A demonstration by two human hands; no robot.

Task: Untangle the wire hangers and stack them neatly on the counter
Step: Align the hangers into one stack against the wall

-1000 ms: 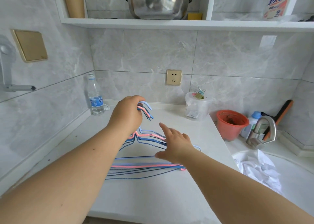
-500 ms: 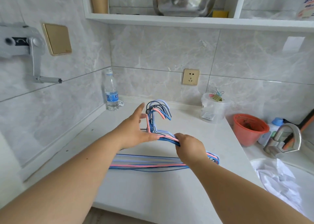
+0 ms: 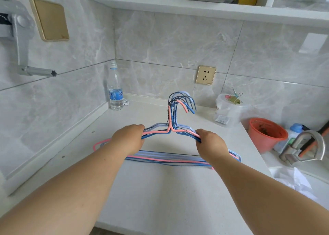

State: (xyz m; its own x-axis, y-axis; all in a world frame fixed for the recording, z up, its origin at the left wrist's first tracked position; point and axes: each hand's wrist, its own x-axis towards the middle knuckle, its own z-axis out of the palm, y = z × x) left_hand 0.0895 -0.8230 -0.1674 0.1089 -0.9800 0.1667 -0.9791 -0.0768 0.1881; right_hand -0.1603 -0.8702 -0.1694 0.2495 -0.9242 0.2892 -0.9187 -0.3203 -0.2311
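I am holding the hangers [image 3: 170, 131] in one bunch with both hands. My left hand [image 3: 129, 139] is wrapped tight around the left shoulder wires, and my right hand [image 3: 210, 142] is wrapped tight around the right shoulder wires. The hooks are standing up together between my hands, a little past them, all curling the same way. The long bottom wires are lying on the counter [image 3: 160, 190], just under my wrists and close to me. I think the untangling is mostly done, because the pink and blue wires are lining up and no wire is looping through another one that I can see. But the pile is not neat yet. One pink end is sticking out past the others on the left, and the bottom wires are spreading apart a bit. So I am thinking the job left is squeezing them even and laying the whole bunch flat. The bottle [image 3: 115, 90] and the red pot [image 3: 267, 135] are sitting well away from the bunch.
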